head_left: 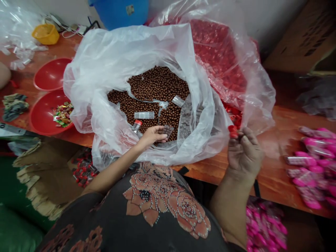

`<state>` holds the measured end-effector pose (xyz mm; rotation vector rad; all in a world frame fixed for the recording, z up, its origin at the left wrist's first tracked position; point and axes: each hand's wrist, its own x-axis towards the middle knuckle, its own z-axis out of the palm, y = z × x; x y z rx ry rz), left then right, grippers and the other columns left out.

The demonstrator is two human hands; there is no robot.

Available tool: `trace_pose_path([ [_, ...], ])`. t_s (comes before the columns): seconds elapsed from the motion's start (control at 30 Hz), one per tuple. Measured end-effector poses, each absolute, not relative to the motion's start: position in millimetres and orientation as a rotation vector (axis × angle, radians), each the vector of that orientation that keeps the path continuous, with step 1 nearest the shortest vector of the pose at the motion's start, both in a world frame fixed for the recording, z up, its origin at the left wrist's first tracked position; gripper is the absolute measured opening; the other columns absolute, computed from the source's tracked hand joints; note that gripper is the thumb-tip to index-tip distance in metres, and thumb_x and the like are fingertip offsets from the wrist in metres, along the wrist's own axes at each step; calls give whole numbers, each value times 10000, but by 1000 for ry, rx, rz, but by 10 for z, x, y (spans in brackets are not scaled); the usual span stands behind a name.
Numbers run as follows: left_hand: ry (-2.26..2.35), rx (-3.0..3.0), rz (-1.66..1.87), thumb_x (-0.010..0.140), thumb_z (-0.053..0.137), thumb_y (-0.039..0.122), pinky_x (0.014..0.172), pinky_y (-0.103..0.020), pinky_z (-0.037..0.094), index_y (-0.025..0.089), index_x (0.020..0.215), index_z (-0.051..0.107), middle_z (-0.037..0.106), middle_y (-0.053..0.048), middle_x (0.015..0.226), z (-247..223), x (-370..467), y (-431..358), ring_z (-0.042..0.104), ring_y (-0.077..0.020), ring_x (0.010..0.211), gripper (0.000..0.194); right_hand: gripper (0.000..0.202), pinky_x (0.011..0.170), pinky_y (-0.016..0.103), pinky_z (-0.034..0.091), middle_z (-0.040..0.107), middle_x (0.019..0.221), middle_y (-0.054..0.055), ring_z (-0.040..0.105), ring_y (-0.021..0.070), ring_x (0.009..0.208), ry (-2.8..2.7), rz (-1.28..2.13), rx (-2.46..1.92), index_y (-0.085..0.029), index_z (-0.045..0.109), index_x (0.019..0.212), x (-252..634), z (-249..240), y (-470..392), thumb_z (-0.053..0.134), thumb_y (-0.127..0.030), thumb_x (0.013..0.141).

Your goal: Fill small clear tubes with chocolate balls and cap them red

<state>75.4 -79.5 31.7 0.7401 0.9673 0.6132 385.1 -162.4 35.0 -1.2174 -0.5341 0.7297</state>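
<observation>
My left hand (pixel 153 136) is closed on a small clear plastic container (pixel 168 131), low over the brown balls (pixel 160 84) in a big white plastic bag (pixel 97 70). My right hand (pixel 244 150) is raised at the bag's right side, its fingers pinching a red cap (pixel 232 131). Two clear tubes lie on the balls, one at the centre (pixel 144 115) and one to the right (pixel 178 101). Near my left wrist, a clear tube with a red cap (pixel 137 125) rests at the bag's inner edge.
Red bowls (pixel 51 74) stand left, one holding wrapped sweets (pixel 63 114). A clear bag of red pieces (pixel 217 52) is behind right. Pink-capped tubes (pixel 315 164) lie on the orange table (pixel 275 140). At the back are a blue tub (pixel 120 14) and a yellow basket (pixel 45 34).
</observation>
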Motion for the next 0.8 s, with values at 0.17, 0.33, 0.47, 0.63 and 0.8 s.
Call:
trace_pose_path([
  [0.17,1060,776,614,722,724,44,649,-245,548,89,1028,672,709,-45,851,326,690,-791,661,-96,661,314,437,720,246,519,651,939,27,604,67,711,-562,751,-1373,-161,667,1050,3631,248,-1449,778,-379,687],
  [0.33,1050,803,576,749,712,73,689,-273,551,99,1067,681,721,-62,863,337,678,-785,673,-118,705,321,552,715,229,506,643,1089,37,605,81,812,-687,691,-1550,-199,622,1150,3611,10,-1348,775,-393,657],
  [0.47,1083,796,553,745,722,94,694,-294,553,102,1076,682,730,-71,884,329,678,-796,679,-132,709,333,440,650,257,489,627,874,6,566,101,703,-741,605,-1714,-171,610,982,3665,-70,-1289,749,-387,625],
  [0.63,1101,823,566,732,737,128,700,-291,548,98,1089,689,730,-71,873,325,642,-815,670,-127,699,361,490,726,274,496,584,836,-25,567,106,741,-693,467,-1654,-182,543,1018,3677,18,-1302,758,-324,601],
  [0.8,1055,861,537,716,758,185,693,-285,547,111,1099,697,730,-66,853,347,616,-854,664,-129,709,395,324,689,247,490,581,898,-16,544,79,676,-758,516,-1454,-221,560,1109,3317,336,-1455,596,-309,799],
])
